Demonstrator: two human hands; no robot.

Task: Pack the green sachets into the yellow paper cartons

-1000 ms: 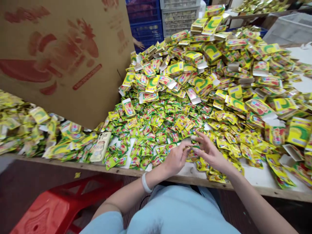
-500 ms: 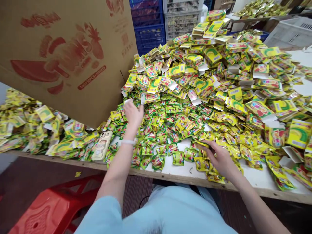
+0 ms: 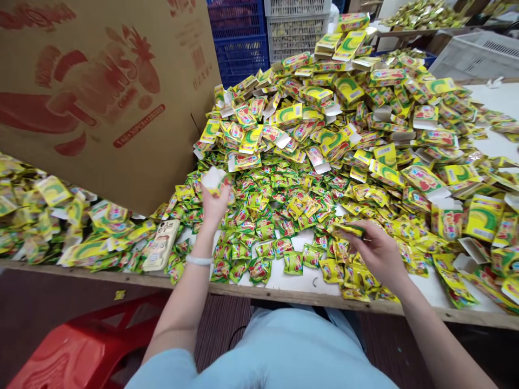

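Fingers of my left hand (image 3: pixel 214 204) were closed around a small printed carton (image 3: pixel 213 177), its white part uppermost; motion blur kept me from telling whether that was a flap or the inside. The carton was held above the green sachets (image 3: pixel 292 262), near the left side of their spread. Fingers of my right hand (image 3: pixel 379 253) were pinched narrow on a yellow sachet (image 3: pixel 351 230); whether more lay behind it I could not tell. That sachet was held over the loose yellow sachets (image 3: pixel 331 271) at the front of the white-topped table (image 3: pixel 279 280).

Change noted: one second earlier both hands had been close together above the front of the table; now they stood well apart, and the left had a carton in its grip. In my judgement, this put packaging and contents in hand at the same moment, one to each side.

Farther out, a heap of cartons (image 3: pixel 348 91) rose behind the sachets, several with flaps open. A cream-coloured phone (image 3: pixel 162 246) lay near the table's front edge, left of the green sachets. Beyond it stood a large cardboard box (image 3: pixel 170 135), tilted. A red stool (image 3: pixel 71 346) was below the table, to my left.
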